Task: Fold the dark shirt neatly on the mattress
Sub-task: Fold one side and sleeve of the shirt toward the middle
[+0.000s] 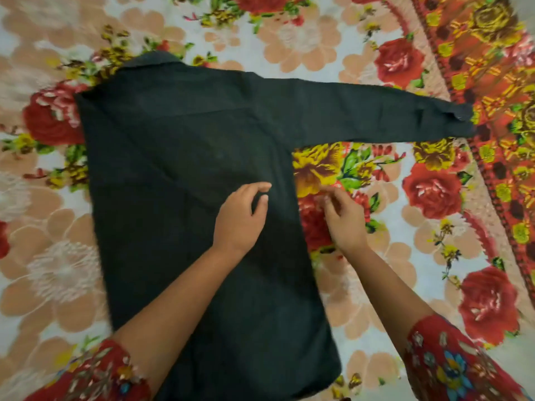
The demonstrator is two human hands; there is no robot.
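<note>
The dark shirt [179, 180] lies flat on the flowered mattress [419, 256], collar at the far end. Its left side is folded in to a straight edge, and the right sleeve [376, 111] stretches out to the right with its cuff at the patterned border. My left hand [240, 218] hovers over the shirt's right half, fingers loosely curled and holding nothing. Just off the shirt's right edge, my right hand [341, 215] is above the sheet with fingers loosely bent; I cannot see anything in it. The picture is motion-blurred.
A red and yellow patterned border [498, 91] runs along the mattress at the right. My red flowered sleeves [451, 369] fill the lower corners of the view. Flowered sheet lies open on both sides of the shirt.
</note>
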